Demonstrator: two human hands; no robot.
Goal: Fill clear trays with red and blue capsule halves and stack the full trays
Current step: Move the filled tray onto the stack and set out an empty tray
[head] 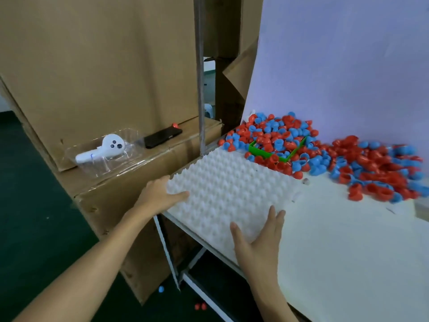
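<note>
You work at a white table with a pale backdrop sheet rising behind it. To your left stand large cardboard boxes; the floor is dark green, with a few loose capsule pieces lying on it under the table edge.

The bumpy tray lies flat at the table's left corner, no capsule halves seen in it. Your left hand grips its left edge, thumb curled over the top. Your right hand lies on its near edge with straight fingers, pressing, not clasping.

The heap of red and blue capsule halves is beyond and right of the tray, touching its far edge, half burying a green bin.

On the lower box: a white device in clear packaging and a black phone. No legible writing.
</note>
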